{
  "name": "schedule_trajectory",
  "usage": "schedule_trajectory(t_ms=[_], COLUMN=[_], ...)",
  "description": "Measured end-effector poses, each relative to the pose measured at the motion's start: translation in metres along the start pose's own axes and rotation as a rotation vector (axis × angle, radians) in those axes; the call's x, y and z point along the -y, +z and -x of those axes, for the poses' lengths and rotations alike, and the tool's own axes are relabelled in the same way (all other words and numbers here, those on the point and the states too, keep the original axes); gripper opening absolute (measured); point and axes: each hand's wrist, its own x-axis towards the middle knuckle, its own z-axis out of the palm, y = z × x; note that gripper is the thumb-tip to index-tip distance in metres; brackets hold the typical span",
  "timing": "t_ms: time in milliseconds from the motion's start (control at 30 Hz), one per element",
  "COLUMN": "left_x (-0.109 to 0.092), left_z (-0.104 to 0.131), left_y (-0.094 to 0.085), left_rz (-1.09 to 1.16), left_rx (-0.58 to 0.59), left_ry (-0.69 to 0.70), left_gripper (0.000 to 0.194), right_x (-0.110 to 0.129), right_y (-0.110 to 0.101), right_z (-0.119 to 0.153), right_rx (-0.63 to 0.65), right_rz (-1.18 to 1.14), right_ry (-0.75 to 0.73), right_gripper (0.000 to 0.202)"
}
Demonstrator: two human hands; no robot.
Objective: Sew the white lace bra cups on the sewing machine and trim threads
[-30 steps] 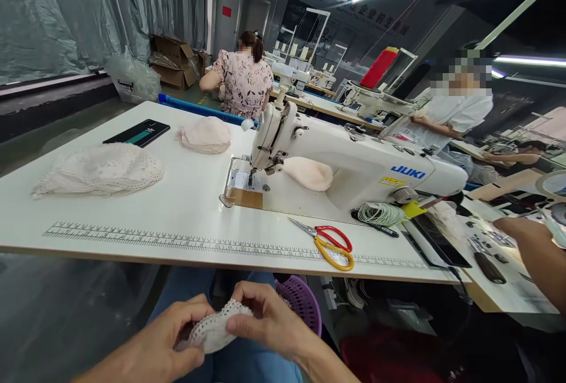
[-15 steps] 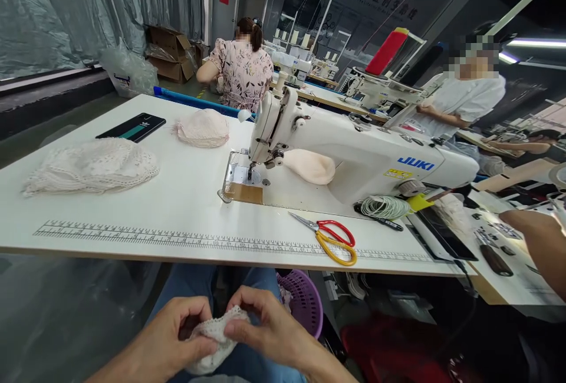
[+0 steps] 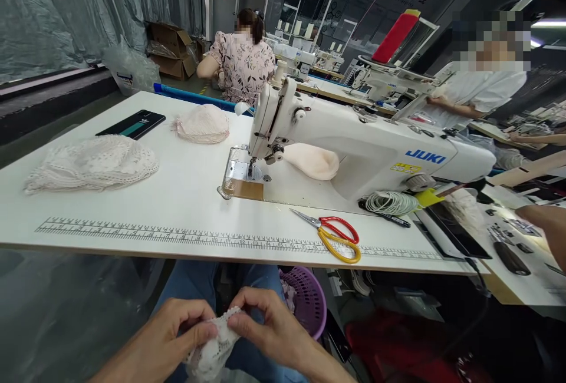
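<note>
Over my lap, below the table edge, my left hand (image 3: 183, 330) and my right hand (image 3: 260, 324) pinch a piece of white lace fabric (image 3: 212, 353) between thumbs and fingers. Its upper edge is gathered between the two thumbs, and the rest hangs down below my left thumb. Up on the table, a stack of white lace pieces (image 3: 92, 162) lies at the left. A smaller pale pink stack (image 3: 203, 124) sits behind it. The white sewing machine (image 3: 354, 141) stands to the right, with a peach padded piece (image 3: 316, 162) under its arm.
Red-and-yellow scissors (image 3: 338, 238) lie across the printed ruler (image 3: 177, 234) near the front edge. A phone (image 3: 135, 125) rests at the back left. Coiled cord (image 3: 391, 203) lies by the machine base. Beneath the table stands a purple basket (image 3: 309, 300). Two people sit or stand beyond.
The lace fabric has turned in my fingers, and more of its openwork now hangs below my left hand. Both hands keep their pinch. The view has shifted slightly.
</note>
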Motion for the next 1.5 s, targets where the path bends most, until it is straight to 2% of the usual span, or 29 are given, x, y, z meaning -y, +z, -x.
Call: schedule_trajectory(t_ms=[267, 433, 600, 733, 867, 967, 1133, 1333, 1500], left_x=[0.004, -0.002, 0.003, 0.014, 0.017, 0.018, 0.016, 0.007, 0.012], left_z=[0.002, 0.001, -0.006, -0.008, -0.007, -0.008, -0.012, -0.012, -0.007], left_y=[0.001, 0.006, 0.005, 0.003, 0.004, 0.007, 0.013, 0.017, 0.013], left_rz=[-0.026, -0.095, 0.107, 0.203, 0.292, 0.312, 0.213, 0.075, 0.135], left_rx=[0.019, -0.112, 0.045, 0.093, 0.167, 0.149, 0.084, 0.027, 0.136], left_ry=[0.02, -0.033, -0.064, -0.077, -0.081, -0.092, -0.133, -0.169, -0.138], left_gripper=[0.036, 0.026, 0.037, 0.047, 0.049, 0.051, 0.055, 0.041, 0.026], right_x=[0.0, -0.002, -0.001, -0.002, -0.005, -0.006, -0.007, -0.012, -0.025], right_y=[0.002, 0.005, 0.001, 0.001, 0.004, 0.004, 0.002, 0.006, 0.007], right_z=[0.002, 0.002, 0.005, 0.008, 0.01, 0.012, 0.015, 0.012, 0.007], right_rx=[-0.036, -0.022, -0.037, -0.018, -0.029, -0.022, -0.022, -0.038, 0.0], right_rz=[0.073, 0.084, 0.01, -0.024, 0.106, 0.198, 0.204, 0.133, -0.08], right_ry=[-0.005, 0.012, 0.053, 0.062, 0.029, -0.01, -0.001, -0.026, 0.001], right_gripper=[0.024, 0.019, 0.018, 0.017, 0.013, 0.011, 0.013, 0.019, 0.026])
